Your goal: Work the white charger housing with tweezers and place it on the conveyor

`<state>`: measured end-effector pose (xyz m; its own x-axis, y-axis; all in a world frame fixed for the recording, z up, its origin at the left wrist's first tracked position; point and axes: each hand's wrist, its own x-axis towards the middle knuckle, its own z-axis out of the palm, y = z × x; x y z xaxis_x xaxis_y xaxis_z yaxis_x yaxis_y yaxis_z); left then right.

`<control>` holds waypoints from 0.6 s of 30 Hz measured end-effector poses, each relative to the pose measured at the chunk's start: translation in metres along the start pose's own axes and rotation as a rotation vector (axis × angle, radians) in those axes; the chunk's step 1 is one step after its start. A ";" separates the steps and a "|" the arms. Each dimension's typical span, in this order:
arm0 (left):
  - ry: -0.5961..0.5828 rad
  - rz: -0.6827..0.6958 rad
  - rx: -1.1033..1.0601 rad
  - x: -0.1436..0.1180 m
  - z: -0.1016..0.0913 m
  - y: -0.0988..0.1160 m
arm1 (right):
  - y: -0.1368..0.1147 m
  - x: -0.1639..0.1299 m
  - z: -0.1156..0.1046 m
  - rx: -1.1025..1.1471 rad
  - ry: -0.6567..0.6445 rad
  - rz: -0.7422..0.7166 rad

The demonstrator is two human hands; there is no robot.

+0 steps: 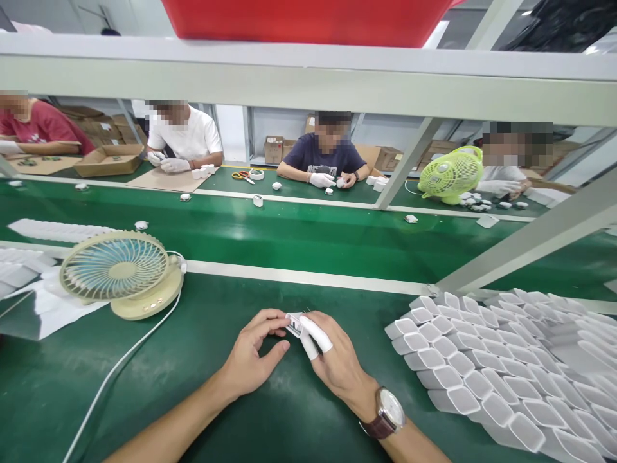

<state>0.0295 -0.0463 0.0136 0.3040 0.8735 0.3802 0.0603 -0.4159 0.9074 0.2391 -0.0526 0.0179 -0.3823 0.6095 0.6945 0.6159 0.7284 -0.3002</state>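
Observation:
A small white plastic housing, its open side showing some inner parts, is between my two hands above the green table. My left hand has its curled fingertips on the left end of the housing, and its thumb is bent in just below. From the right, my right hand grips the same piece. White finger cots cover its thumb and index finger, and a watch is on that wrist. The fingers partly hide the housing, so its inner details are hard to make out.
Many white open-ended sleeves are stacked at right. A cream fan with a trailing cable stands at left. Beyond a white rail runs a green conveyor carrying small parts. Several co-workers sit opposite. A slanted post rises at right.

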 end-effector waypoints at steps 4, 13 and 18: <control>0.038 0.083 0.143 -0.001 -0.004 0.001 | -0.003 0.000 0.004 0.174 0.037 0.183; 0.007 0.097 0.100 0.000 -0.006 -0.002 | -0.017 0.004 0.009 0.684 -0.047 0.380; 0.090 -0.207 -0.274 0.002 0.000 -0.010 | -0.015 0.004 0.004 0.491 -0.103 0.270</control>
<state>0.0299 -0.0405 0.0050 0.2266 0.9561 0.1860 -0.1491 -0.1547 0.9767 0.2252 -0.0598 0.0228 -0.3359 0.8037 0.4912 0.3179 0.5876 -0.7440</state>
